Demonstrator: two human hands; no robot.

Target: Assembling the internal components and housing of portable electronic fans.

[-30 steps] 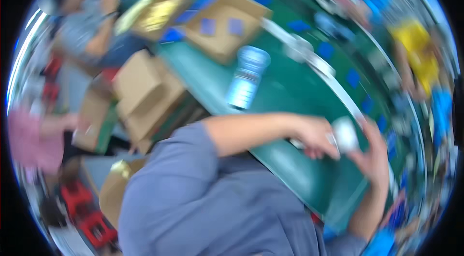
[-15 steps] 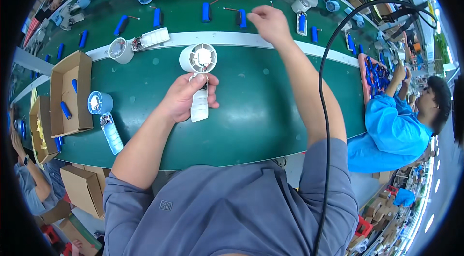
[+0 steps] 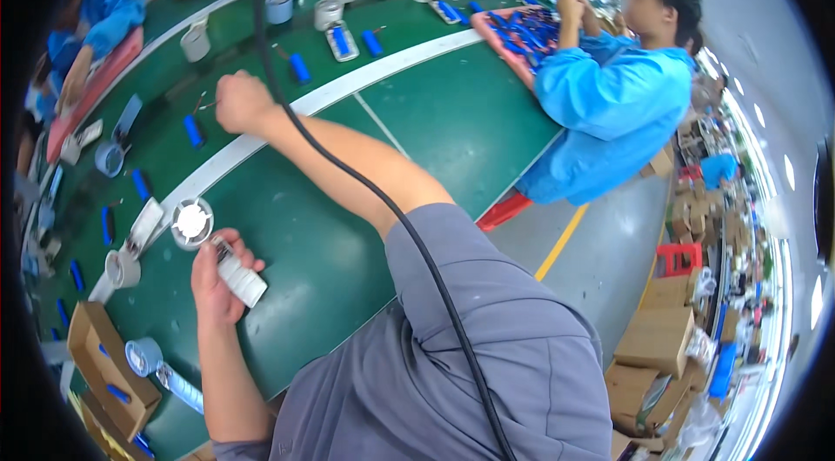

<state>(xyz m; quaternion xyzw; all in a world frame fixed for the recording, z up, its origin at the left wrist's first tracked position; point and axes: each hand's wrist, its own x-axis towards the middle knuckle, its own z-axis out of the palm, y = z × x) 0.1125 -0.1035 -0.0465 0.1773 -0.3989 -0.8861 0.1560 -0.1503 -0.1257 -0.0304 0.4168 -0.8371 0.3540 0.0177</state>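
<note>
Green worktable (image 3: 304, 226) in a crowded assembly room, divided by a pale rail (image 3: 391, 61) that runs obliquely from lower left to upper centre. Left of the frame's centre, the left hand (image 3: 211, 283) has its fingers wrapped around the handle (image 3: 243, 282) of a white unit (image 3: 179, 230), whose ring-shaped head (image 3: 193, 223) lies toward the rail. Upper left, the right hand (image 3: 243, 103) reaches across the rail with fingers curled inward, near a blue cell (image 3: 193, 131) with thin leads (image 3: 203, 99); whether it pinches a lead cannot be told. State of the work, as judged: no blue cell shows in the held handle, whereas one lies in a similar unit (image 3: 341, 42) at upper centre, so the held unit appears the less complete. Surroundings: another white unit (image 3: 123, 269) beside the rail at left; a pale-blue unit (image 3: 143, 357) and a cardboard box (image 3: 130, 376) at lower left; a pink tray (image 3: 497, 50) heaped with cells, beside a co-worker (image 3: 609, 104) at upper right. A black cable (image 3: 348, 167) crosses the view, hiding part of the right forearm (image 3: 387, 174)
</note>
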